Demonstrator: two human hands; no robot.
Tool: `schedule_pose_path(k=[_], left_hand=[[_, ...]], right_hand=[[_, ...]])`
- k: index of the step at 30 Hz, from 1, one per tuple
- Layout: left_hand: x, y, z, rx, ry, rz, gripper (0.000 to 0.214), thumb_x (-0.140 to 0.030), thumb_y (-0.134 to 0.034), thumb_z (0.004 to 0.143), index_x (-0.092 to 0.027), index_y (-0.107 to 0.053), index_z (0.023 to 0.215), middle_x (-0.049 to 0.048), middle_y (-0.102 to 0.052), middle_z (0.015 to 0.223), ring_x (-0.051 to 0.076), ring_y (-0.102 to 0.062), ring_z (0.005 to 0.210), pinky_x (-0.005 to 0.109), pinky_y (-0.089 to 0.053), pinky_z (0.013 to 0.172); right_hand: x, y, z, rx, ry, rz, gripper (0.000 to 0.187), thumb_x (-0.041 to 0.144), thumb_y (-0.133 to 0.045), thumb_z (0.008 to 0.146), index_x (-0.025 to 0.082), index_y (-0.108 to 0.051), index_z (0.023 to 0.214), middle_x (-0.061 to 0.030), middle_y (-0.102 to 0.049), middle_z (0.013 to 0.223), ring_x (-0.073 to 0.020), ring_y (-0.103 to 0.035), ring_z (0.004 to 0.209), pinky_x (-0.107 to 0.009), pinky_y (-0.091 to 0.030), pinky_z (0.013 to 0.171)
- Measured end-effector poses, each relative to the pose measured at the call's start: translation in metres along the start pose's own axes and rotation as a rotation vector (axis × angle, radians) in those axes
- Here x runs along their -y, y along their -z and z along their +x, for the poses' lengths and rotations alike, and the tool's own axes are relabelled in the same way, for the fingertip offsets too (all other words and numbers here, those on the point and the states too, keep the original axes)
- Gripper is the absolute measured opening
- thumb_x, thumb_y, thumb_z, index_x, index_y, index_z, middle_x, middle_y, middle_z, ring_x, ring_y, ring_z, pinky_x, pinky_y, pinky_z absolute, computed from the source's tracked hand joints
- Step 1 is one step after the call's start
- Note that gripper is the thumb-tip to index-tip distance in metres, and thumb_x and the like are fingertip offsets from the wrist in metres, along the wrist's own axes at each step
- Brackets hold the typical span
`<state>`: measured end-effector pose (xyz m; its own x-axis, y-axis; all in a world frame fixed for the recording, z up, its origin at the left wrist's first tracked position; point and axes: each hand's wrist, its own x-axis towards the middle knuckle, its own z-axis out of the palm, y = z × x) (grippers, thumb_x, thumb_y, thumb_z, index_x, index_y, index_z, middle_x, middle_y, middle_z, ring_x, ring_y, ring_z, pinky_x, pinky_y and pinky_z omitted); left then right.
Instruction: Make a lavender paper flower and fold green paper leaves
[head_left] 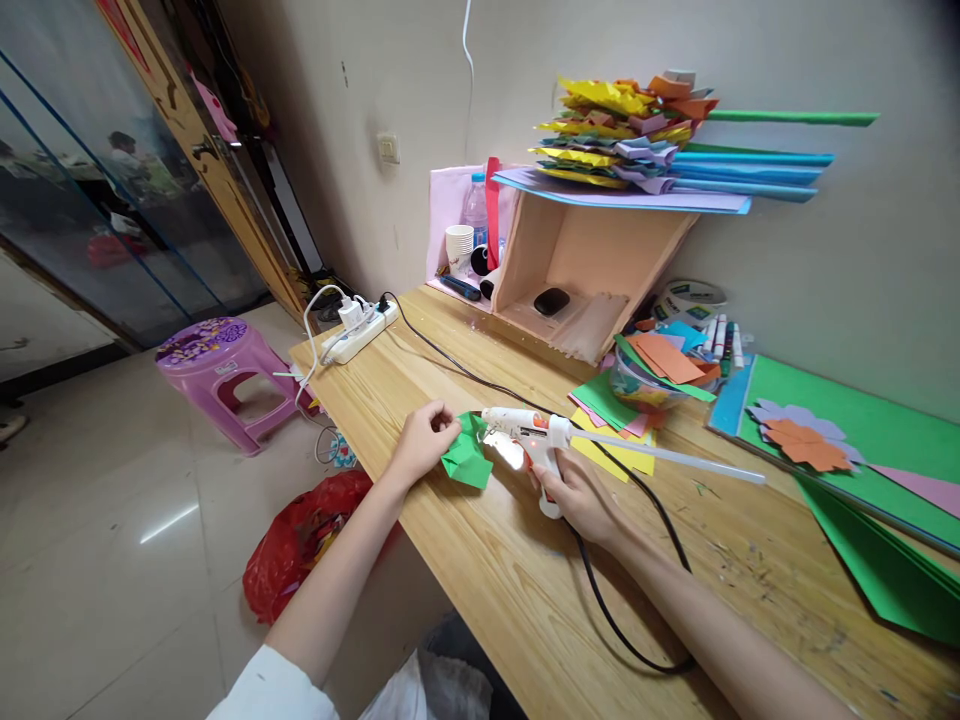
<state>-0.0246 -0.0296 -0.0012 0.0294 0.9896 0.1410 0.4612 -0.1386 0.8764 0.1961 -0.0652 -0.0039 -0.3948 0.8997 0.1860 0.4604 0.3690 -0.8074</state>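
My left hand (pixel 424 438) pinches a folded green paper piece (pixel 467 455) against the wooden table (pixel 525 590). My right hand (pixel 577 493) grips the handle of a white hot glue gun (pixel 529 440), whose nozzle points left at the green paper. A long glue stick (pixel 667 455) sticks out of the gun's back to the right. The gun's black cord (pixel 600 600) runs under my right forearm and away toward the power strip (pixel 360 330).
Coloured paper sheets (pixel 611 415) and a clear bowl of scraps (pixel 649 385) lie behind the gun. Green boards (pixel 862 440) with paper flowers lie at right. A wooden box (pixel 592 265) topped with folded papers stands at the wall. A purple stool (pixel 217 375) and red bag (pixel 300 540) are on the floor.
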Motion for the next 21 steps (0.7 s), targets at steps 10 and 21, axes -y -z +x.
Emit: schedule_pose_path(k=[10, 21], left_hand=[[-0.0017, -0.0003, -0.0002, -0.001, 0.001, -0.015, 0.010, -0.023, -0.051, 0.069, -0.015, -0.050, 0.063, -0.0036, -0.048, 0.058, 0.009, -0.044, 0.053, 0.020, -0.036, 0.053], [-0.0015, 0.0003, -0.0004, -0.037, -0.020, -0.038, 0.010, -0.023, -0.051, 0.069, -0.016, -0.048, 0.062, -0.0036, -0.047, 0.058, 0.009, -0.044, 0.054, 0.020, -0.035, 0.052]], right_hand=[[-0.0022, -0.0013, -0.0008, 0.013, -0.035, -0.013, 0.025, 0.036, -0.034, 0.082, 0.018, -0.039, 0.065, 0.0018, -0.041, 0.058, -0.0119, -0.039, 0.054, -0.025, -0.030, 0.052], [0.0018, 0.0000, 0.0010, -0.001, -0.051, 0.011, 0.026, 0.037, -0.035, 0.083, 0.018, -0.042, 0.067, 0.0015, -0.043, 0.059, -0.0126, -0.041, 0.056, -0.025, -0.033, 0.054]])
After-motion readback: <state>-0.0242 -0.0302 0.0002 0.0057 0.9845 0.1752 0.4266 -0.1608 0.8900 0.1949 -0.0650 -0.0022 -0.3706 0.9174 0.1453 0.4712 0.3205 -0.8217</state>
